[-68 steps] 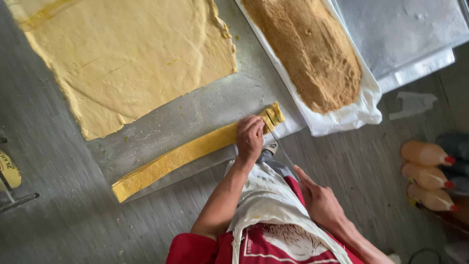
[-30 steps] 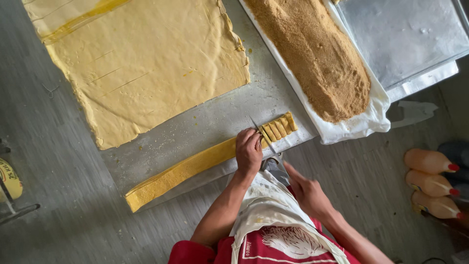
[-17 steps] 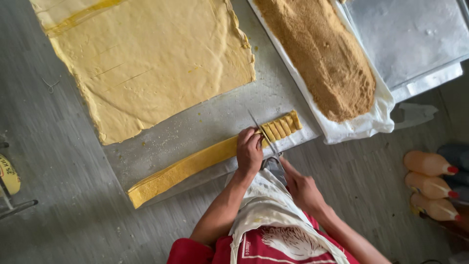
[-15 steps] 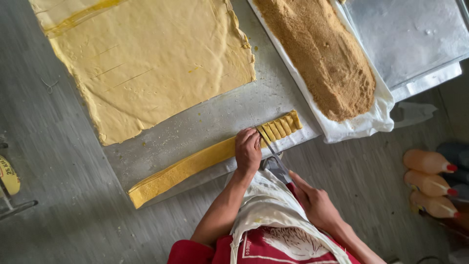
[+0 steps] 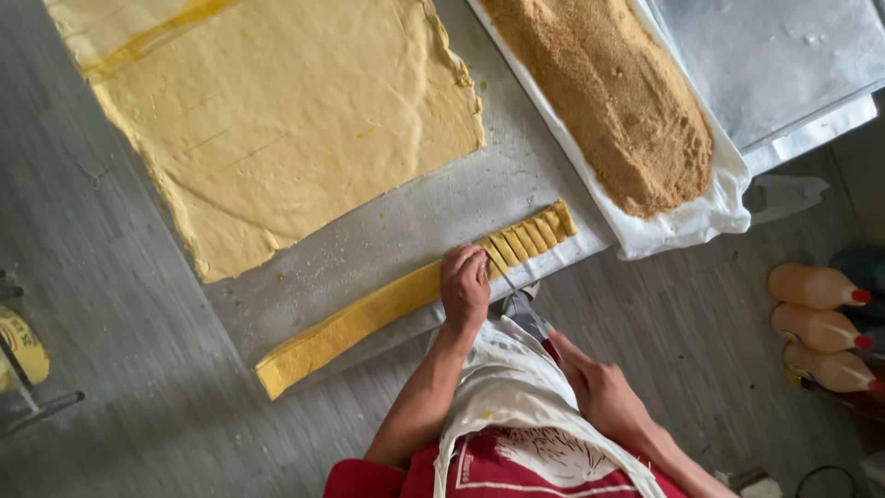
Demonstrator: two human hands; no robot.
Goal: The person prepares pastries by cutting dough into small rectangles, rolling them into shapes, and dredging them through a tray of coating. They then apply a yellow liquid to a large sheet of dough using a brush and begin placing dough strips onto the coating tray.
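A long yellow strip of folded dough [image 5: 359,318] lies along the near edge of the metal worktop [image 5: 406,231]. Its right end is cut into several small slices [image 5: 533,236]. My left hand [image 5: 465,286] presses on the strip just left of the slices, fingers curled over it. My right hand [image 5: 599,392] grips the handle of a knife [image 5: 521,300], whose blade lies on the strip beside my left fingers. A large sheet of yellow dough [image 5: 286,120] is spread farther back.
A white-lined tray of brown crumbs [image 5: 613,101] sits at the right, with a metal tray [image 5: 784,65] beyond it. Three orange bottles with red caps [image 5: 816,323] lie on the floor at right. A yellow object [image 5: 20,346] is at the left edge.
More slices have been cut from the strip's right end. My left hand has shifted slightly left along the strip, and the knife has kept cutting beside it.
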